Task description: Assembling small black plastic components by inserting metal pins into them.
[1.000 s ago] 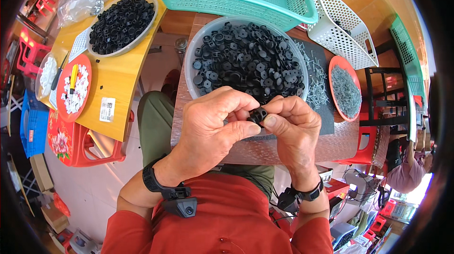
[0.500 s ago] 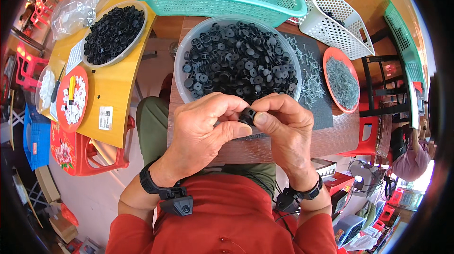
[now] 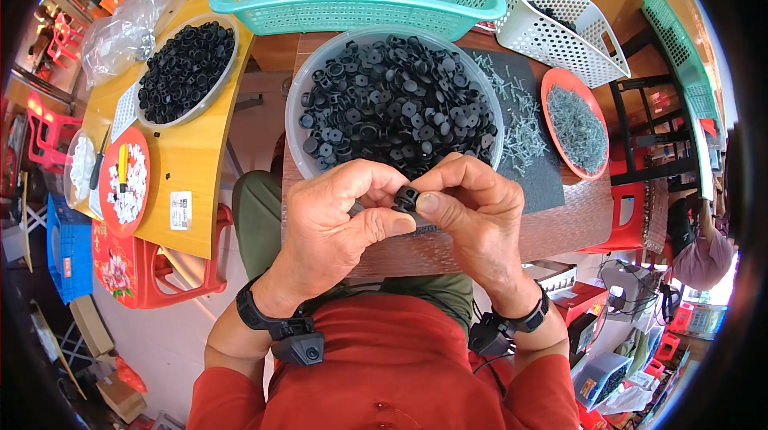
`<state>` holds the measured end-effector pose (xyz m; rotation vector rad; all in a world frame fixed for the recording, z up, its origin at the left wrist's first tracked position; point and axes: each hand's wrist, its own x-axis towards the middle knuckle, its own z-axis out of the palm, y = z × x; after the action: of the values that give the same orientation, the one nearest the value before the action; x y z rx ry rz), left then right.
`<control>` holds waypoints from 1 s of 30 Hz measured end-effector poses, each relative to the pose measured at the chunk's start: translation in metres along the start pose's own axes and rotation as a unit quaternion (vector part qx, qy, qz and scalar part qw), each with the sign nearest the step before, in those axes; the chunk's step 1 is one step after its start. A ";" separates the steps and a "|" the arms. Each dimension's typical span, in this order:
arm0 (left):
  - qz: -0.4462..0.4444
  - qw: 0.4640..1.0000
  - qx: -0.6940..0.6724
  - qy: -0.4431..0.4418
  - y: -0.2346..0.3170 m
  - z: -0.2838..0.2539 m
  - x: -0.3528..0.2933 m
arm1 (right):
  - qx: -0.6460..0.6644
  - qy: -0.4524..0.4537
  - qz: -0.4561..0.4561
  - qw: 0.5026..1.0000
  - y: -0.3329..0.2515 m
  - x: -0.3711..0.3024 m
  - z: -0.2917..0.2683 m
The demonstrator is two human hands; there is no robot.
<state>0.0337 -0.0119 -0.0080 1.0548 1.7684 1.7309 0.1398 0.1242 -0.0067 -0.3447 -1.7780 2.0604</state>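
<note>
A small round black plastic part [image 3: 406,198] with a hole in it is pinched between my two hands, above the near edge of the brown table [image 3: 552,226]. My left hand [image 3: 332,210] grips it from the left with thumb and forefinger. From the right, the thumb and forefinger of my right hand [image 3: 476,210] press on it. Just beyond my fingers stands a round translucent tub [image 3: 298,122] heaped with similar black plastic parts [image 3: 400,102]. My fingers hide some of the held part.
Screws [image 3: 520,118] lie on a dark mat and fill an orange plate [image 3: 548,98] at right. Behind stand a turquoise basket [image 3: 360,16] and a white perforated basket [image 3: 552,42]. Left, a yellow table [image 3: 200,190] bears a bowl of black parts and a plate of white pieces.
The view has shifted slightly. Both hands still pinch the black plastic part in nearly the same place, and the part is turned a little.
</note>
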 end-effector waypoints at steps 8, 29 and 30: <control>-0.065 0.993 -0.095 0.000 0.006 0.001 0.002 | -0.011 -0.014 0.019 1.000 -0.003 0.004 -0.002; -0.099 0.993 -0.068 -0.003 -0.001 0.003 0.003 | -0.130 0.033 -0.011 0.991 0.000 0.004 0.003; -0.093 0.995 -0.032 -0.003 -0.002 0.003 0.002 | -0.145 0.036 -0.015 0.989 -0.001 0.003 0.004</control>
<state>0.0345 -0.0077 -0.0100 0.8406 1.7357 1.6563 0.1355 0.1227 -0.0051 -0.4646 -2.0278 1.7445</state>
